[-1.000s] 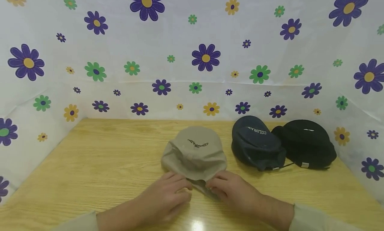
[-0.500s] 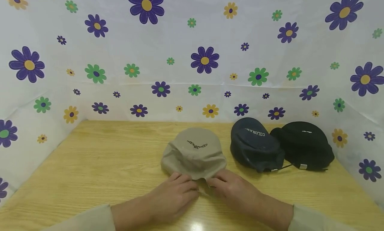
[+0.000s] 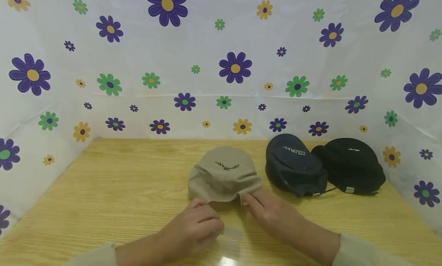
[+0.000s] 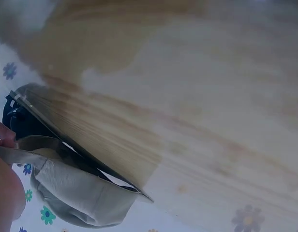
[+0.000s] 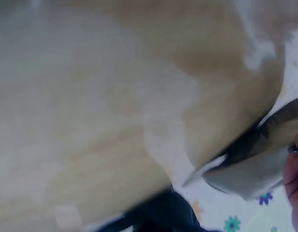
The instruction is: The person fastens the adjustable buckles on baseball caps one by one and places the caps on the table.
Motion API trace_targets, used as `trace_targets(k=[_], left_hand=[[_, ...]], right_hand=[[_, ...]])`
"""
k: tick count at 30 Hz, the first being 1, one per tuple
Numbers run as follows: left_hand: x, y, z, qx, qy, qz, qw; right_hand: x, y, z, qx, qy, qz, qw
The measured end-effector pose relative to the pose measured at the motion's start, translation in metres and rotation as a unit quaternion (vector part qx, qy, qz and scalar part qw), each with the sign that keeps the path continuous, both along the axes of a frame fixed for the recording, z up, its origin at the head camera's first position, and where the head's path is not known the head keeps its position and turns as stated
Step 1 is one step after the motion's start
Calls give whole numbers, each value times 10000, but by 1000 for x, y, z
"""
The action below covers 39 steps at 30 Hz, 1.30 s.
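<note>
A beige cap [image 3: 226, 174] with dark lettering on its crown lies at mid-table in the head view. My left hand [image 3: 197, 225] pinches the near left of its rim. In the left wrist view, a beige strap of the cap [image 4: 88, 193] runs to that hand's fingers. A pale, see-through strip [image 3: 232, 233] shows beside the left fingers; what it is I cannot tell. With thumb and fingers, my right hand [image 3: 272, 214] pinches the near right edge. The right wrist view is blurred, showing those fingertips [image 5: 295, 169] at the cap's opening [image 5: 250, 169].
To the right stand a navy cap [image 3: 293, 168] with white lettering and a black cap [image 3: 352, 164], touching or nearly so. The wooden table [image 3: 121, 181] meets a white flowered cloth [image 3: 193, 39] at the back and sides.
The hands were close together at the cap's near edge; now they stand farther apart. A gap has opened between the cap's near edges, and the pale strip has appeared by the left hand.
</note>
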<state>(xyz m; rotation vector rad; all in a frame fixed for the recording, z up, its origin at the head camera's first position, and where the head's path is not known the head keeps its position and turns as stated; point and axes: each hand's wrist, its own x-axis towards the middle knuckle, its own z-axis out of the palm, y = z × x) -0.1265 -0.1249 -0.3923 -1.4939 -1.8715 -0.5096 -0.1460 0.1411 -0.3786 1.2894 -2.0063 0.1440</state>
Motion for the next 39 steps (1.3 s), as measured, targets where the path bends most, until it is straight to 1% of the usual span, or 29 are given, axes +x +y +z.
trace_targets(k=[3,6,8,9,11,14,17,19,20,22,24,26,27,29,31,34,36,37,38,39], left_hand=[[3,0,4,107,129,27,9999],[5,1,9,213,167,45,9996],[5,0,11,322,172,17,9993],[5,0,12,382,185,7,9991],[4,0,13,504,174,-18,9986],[2,2,14,619,59,-21,9981],[-1,4,14,568,-201,89,9981],[-4,5,14,472,-367,202,9980],[-6,5,14,434,-511,251,9974],[-10,5,12,427,-903,235,9947],[-13,5,10,520,-1422,179,9883],[-15,4,7,672,-1963,128,9782],[-16,4,6,733,-2148,102,9738],[-16,3,4,795,-2303,129,9698],[-15,2,2,785,-2239,128,9714],[-14,1,2,754,-1982,113,9772],[-12,1,2,755,-1941,180,9779],[-11,1,2,773,-2054,259,9753],[-9,1,2,851,-2226,388,9704],[-6,1,1,987,-2597,513,9593]], right_hand=[[-1,3,2,45,-5,-476,9989],[-2,5,2,49,-130,-901,9958],[-2,5,1,17,-186,-1027,9945],[-2,5,1,25,-238,-1053,9941],[0,5,1,48,-403,-963,9945],[2,5,2,207,-606,-582,9963],[2,3,1,435,-761,-146,9960],[1,1,0,539,-741,55,9958],[0,0,-1,572,-721,106,9957],[-1,-2,-3,596,-704,199,9955],[-2,-4,-7,602,-698,263,9954],[-1,-5,-10,610,-864,290,9940],[-1,-6,-11,611,-1010,270,9926],[2,-7,-13,632,-1375,151,9884],[4,-7,-12,637,-1846,-105,9807],[7,-8,-10,576,-2628,-427,9622],[8,-8,-8,535,-3028,-511,9502],[9,-8,-7,536,-3173,-496,9455],[9,-8,-6,545,-3305,-468,9411],[9,-8,-6,586,-3396,-441,9377]])
